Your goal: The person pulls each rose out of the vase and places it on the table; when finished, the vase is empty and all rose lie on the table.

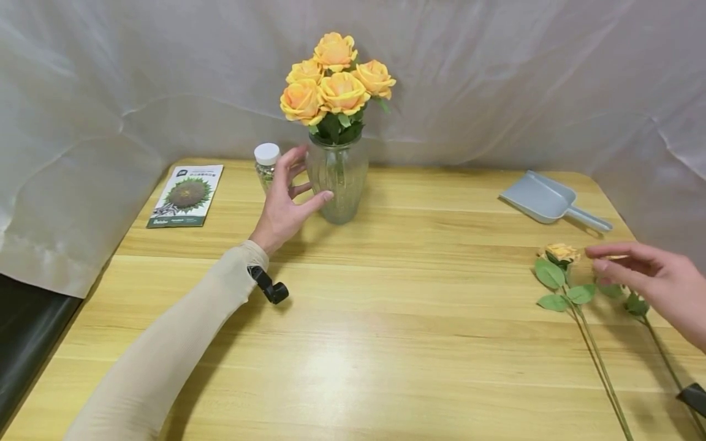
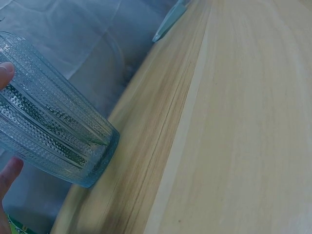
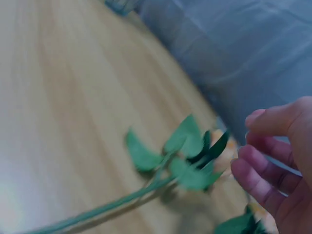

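A ribbed clear glass vase (image 1: 339, 184) stands upright at the back of the table, holding several yellow-orange roses (image 1: 344, 92). My left hand (image 1: 289, 202) is at the vase's left side, thumb in front and fingers spread toward its neck. In the left wrist view, the thumb overlaps the glass vase (image 2: 53, 112), while one finger shows a gap from it. On the right, my right hand (image 1: 656, 275) hovers with loosely bent fingers beside a long-stemmed rose (image 1: 561, 252) lying on the table. Beneath this hand lies a second rose stem (image 1: 662, 349), its bloom mostly hidden.
A small jar (image 1: 267, 156) with a white lid stands just left of the vase, partly behind my left hand. Farther left lies a seed packet (image 1: 184, 196) with a sunflower picture. A grey-blue dustpan (image 1: 543, 197) rests at the back right. Grey cloth (image 1: 469, 79) hangs behind the table.
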